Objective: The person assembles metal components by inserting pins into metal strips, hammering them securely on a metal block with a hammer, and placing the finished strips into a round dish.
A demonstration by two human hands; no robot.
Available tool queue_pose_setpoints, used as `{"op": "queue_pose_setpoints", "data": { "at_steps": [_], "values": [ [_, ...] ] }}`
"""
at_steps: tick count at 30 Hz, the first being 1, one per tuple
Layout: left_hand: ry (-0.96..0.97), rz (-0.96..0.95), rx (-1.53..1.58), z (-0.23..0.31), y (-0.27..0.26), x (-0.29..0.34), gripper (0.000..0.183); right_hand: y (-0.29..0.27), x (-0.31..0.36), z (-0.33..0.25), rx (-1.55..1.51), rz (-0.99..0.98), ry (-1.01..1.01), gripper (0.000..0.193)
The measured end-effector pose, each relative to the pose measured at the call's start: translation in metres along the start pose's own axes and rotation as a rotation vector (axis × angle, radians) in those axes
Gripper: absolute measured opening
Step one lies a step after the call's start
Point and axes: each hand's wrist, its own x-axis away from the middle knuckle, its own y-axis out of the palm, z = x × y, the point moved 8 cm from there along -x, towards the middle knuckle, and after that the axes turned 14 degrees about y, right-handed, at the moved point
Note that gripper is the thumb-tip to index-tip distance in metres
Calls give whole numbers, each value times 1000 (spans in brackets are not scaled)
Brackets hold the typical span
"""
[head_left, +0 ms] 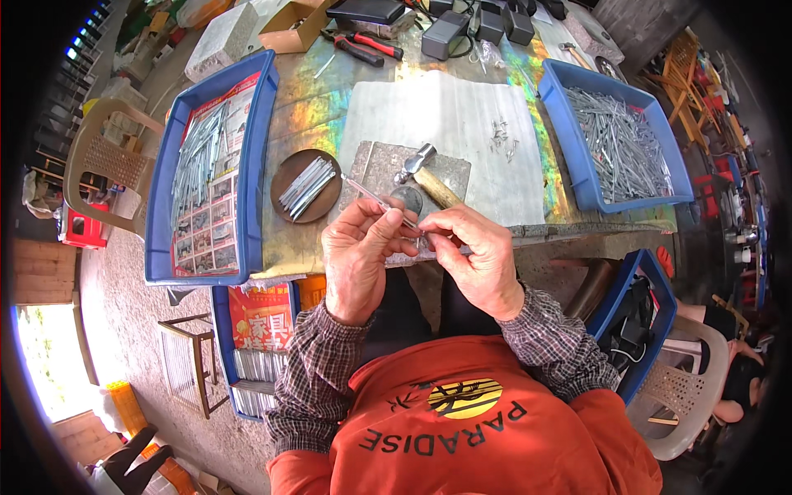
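A slim silvery metal rod (pixel 369 193) slants up and left from between the thumb and fingers of my left hand (pixel 355 252). My right hand (pixel 478 257) pinches at its lower end, where fingertips hide whatever else is there. Just beyond my hands, a hammer (pixel 439 189) with a wooden handle rests on a grey stone slab (pixel 363 162). Next to its handle is a dark round piece (pixel 407 197), partly covered by my fingers. To the left, a brown round dish (pixel 282 171) carries a row of similar rods (pixel 307 188).
A blue tray (pixel 254 165) with newspaper and rods stands left; another blue tray (pixel 582 177) heaped with rods stands right. Tiny metal pins (pixel 502 140) lie on a white sheet (pixel 437 99). Red-handled pliers (pixel 363 49) and black boxes (pixel 445 35) sit at the back. Plastic chairs flank me.
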Motion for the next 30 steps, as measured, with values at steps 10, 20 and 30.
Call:
{"op": "queue_pose_setpoints", "data": {
  "at_steps": [10, 20, 30],
  "values": [
    [-14, 34, 70, -3, 0, 8, 6, 1, 5, 2, -75, 41, 36, 22],
    [18, 58, 81, -3, -3, 10, 8, 4, 6, 1, -38, 66, -4, 21],
    [131, -14, -18, -3, 0, 12, 8, 4, 10, -7, 42, 120, -94, 19]
  ]
}}
